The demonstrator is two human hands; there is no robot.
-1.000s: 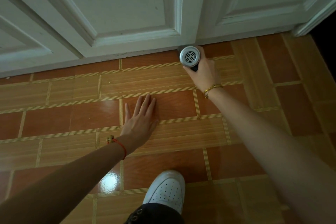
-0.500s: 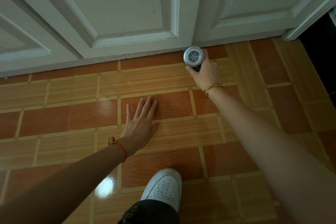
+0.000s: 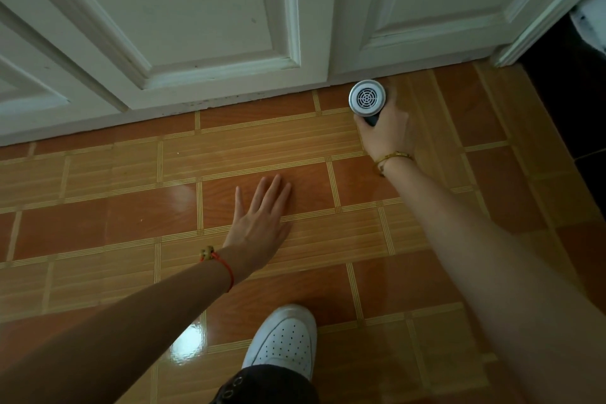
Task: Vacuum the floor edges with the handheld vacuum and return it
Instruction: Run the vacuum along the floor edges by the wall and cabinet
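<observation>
My right hand [image 3: 388, 131] grips the small handheld vacuum [image 3: 367, 98]. Its round silver rear grille faces me and its nozzle end points down at the floor edge under the white door panels [image 3: 210, 26]; the nozzle itself is hidden. My left hand [image 3: 259, 223] lies flat on the orange floor tiles [image 3: 262, 141], fingers spread, holding nothing, well left of and nearer to me than the vacuum.
White panelled doors run along the far edge of the floor. A white door frame [image 3: 537, 20] and a dark opening [image 3: 570, 102] stand at the right. My white shoe [image 3: 283, 341] rests on the tiles near the bottom centre.
My right hand has slid the vacuum to the right along the base of the doors. The left hand stays planted on the tiles. The view has shifted slightly.
</observation>
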